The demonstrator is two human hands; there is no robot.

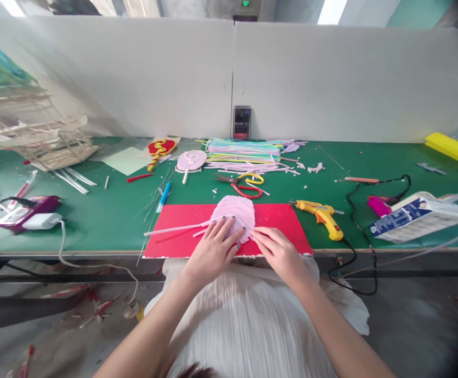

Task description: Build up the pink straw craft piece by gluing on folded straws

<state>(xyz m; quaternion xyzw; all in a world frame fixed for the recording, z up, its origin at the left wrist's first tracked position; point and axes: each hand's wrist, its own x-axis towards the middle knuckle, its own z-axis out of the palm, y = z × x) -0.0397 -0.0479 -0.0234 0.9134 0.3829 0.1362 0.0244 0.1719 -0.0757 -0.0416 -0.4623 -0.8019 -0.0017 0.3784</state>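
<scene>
Pressing the pink shape (232, 209) on the red board (176, 220) with a spread left hand (215, 248); pinching its edge with the right hand (280, 252).

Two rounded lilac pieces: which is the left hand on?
The striped oval on the red board, beneath the left hand. The other piece, round with a stick handle, lies farther back.

The one view looks from the person's head, above the lap (232, 320) and before the near edge of the bench (103, 223). It faces forward and down, with this edge running across below the middle. The left hand (215, 245) and the right hand (281, 253) are quite near to the camera; the white board (142, 79) stands farther, beyond the bench's far edge.
</scene>
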